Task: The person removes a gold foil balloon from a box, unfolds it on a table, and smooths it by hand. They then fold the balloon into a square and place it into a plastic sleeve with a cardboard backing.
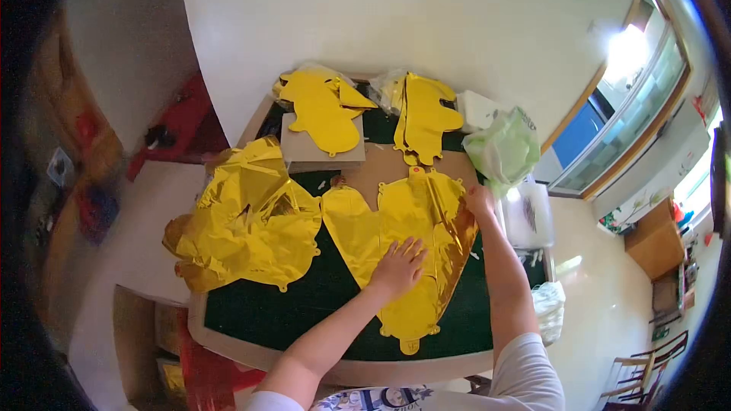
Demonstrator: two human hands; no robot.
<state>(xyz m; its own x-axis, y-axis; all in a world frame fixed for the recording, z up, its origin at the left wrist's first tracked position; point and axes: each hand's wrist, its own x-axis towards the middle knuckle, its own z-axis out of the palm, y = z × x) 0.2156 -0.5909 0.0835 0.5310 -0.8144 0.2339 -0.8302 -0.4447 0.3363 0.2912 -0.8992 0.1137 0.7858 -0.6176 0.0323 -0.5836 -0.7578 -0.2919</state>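
A person leans over a green-topped table (266, 312) with a pale wooden rim, both bare arms stretched across a flat gold foil balloon (365, 228) that lies uninflated at the middle of the table, its narrow tail pointing toward the near edge. The left hand (397, 265) rests on the balloon's near half, palm down and fingers spread, gripping nothing. The right hand (480, 202) is at the balloon's far right edge, fingers closed on a strip of foil that is folded over there.

The foil looks very light, thin and slick. It should crease at a touch and slide on the green top unless pinned, and it could tear at the seams or the small tabs along the rim. The plain outer edge seems the safest place to take hold, with a flat palm on the middle to steady it.

To the left lies a crumpled heap of gold foil (251, 221), spilling over the table's left side. On the far side, a gold foil shape (324, 114) lies on a sheet of brown cardboard (304, 154), with a second gold foil shape (426, 118) to its right. A pale green plastic bag (502, 148) sits at the far right corner, near the right hand.
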